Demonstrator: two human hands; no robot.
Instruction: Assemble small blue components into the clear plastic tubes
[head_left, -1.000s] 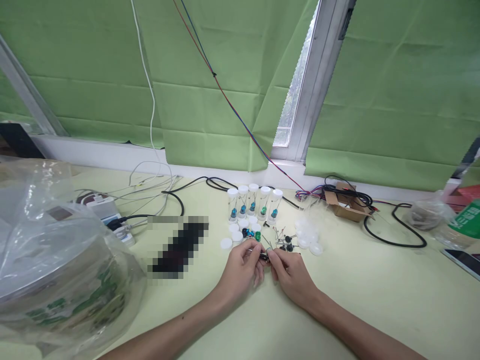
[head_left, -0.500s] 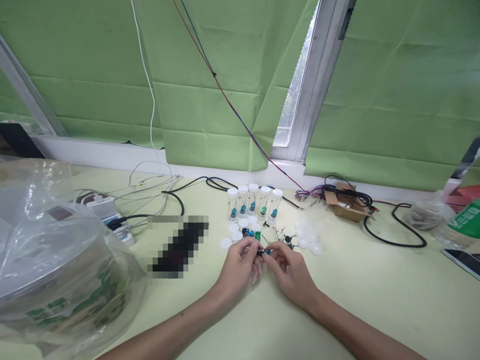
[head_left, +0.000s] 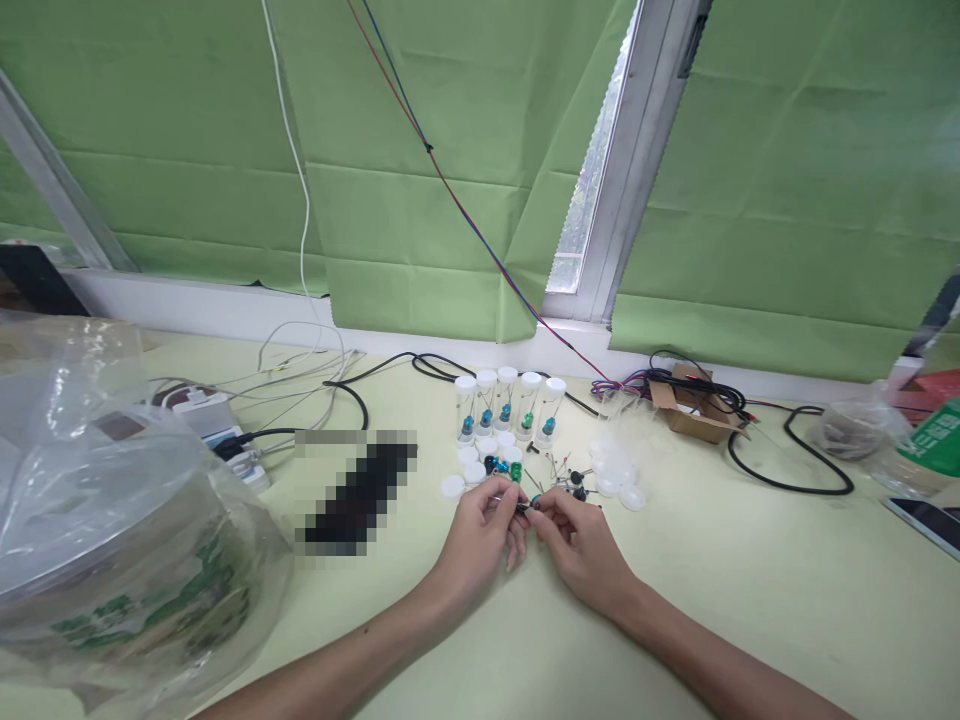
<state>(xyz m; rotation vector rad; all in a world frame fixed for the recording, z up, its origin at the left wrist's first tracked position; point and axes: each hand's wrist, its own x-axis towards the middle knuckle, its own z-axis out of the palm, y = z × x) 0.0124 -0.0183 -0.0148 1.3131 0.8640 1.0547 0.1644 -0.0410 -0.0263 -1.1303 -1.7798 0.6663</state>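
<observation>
My left hand (head_left: 486, 522) is closed in a pinch on a small dark rod-like part (head_left: 522, 507). My right hand (head_left: 577, 532) meets it, thumb and finger pinched at the part's right end, where a bit of blue shows. Fingers cover most of this piece, so its exact kind is hidden. Just beyond the hands lie loose blue pieces (head_left: 500, 466), a green piece (head_left: 515, 471) and several thin metal prongs with dark ends (head_left: 576, 478). Behind them several clear capped tubes (head_left: 550, 412) stand upright, each with a blue or green piece inside.
White round caps (head_left: 452, 487) lie left of the loose parts, and translucent ones (head_left: 632, 496) to the right. A large plastic-wrapped container (head_left: 142, 590) fills the left. Power adapters (head_left: 199, 405), black cables (head_left: 367, 405), a small cardboard box (head_left: 696, 420) and a phone (head_left: 930, 525) also lie around.
My right fingers have shifted slightly at the end of the small part, and less blue shows between them. My left hand stays nearly still.
</observation>
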